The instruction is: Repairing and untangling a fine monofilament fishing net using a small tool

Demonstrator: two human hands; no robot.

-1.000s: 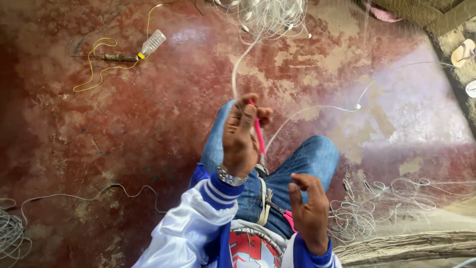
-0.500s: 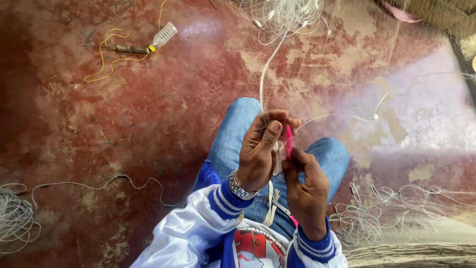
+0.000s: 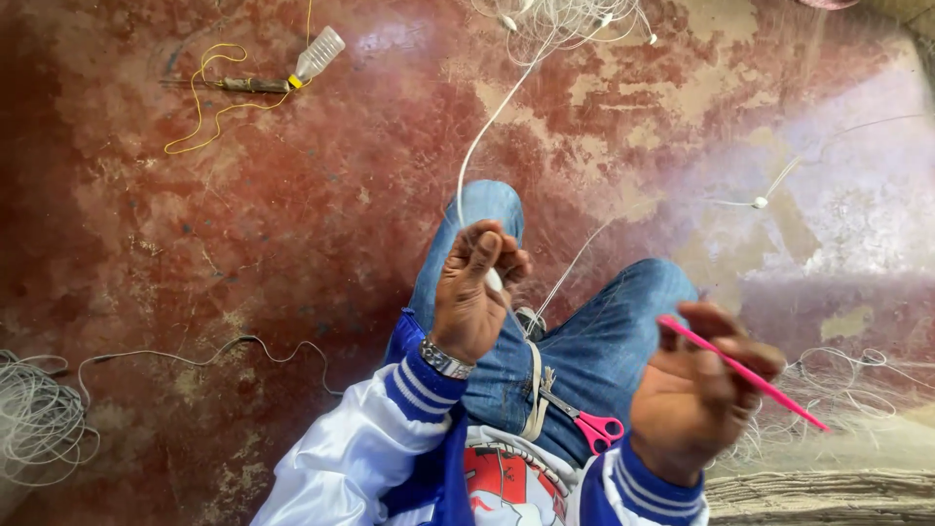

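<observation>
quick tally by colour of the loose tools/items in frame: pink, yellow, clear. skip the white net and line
Pink: 2 – netting needle in the right hand, scissors handles on the lap
Yellow: 1 – cord on the floor
Clear: 1 – plastic bottle
Total: 4

White-blue striped sleeves (image 3: 390,429) — jeans (image 3: 594,351), wristwatch (image 3: 446,358).
</observation>
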